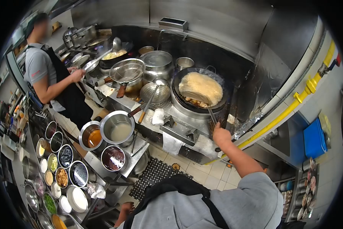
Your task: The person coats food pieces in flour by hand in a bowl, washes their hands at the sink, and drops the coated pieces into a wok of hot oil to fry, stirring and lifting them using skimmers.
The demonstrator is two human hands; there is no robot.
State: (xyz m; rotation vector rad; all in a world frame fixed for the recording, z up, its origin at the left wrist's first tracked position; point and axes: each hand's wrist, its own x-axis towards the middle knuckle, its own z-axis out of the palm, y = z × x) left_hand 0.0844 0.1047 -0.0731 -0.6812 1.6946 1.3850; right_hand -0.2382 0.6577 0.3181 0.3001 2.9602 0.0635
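Note:
My right hand (222, 136) is shut on the handle of a wok ladle (196, 95). The ladle's rounded bowl dips into a wok (176, 91) at the right burner. Pale, foaming oil (202, 84) fills much of that wok, and browned pieces show near its front edge. My left hand (128, 207) hangs low beside my body, away from the stove. Its fingers look loosely bent and apart, with nothing seen in them.
A perforated strainer (155, 93) and wire sieve (127, 70) rest left of the wok. Metal pots (117, 129) stand on a side stand. Several ingredient containers (79, 198) line the left counter. A co-worker (51, 72) stands at another wok. A yellow pipe (293, 105) runs along the right.

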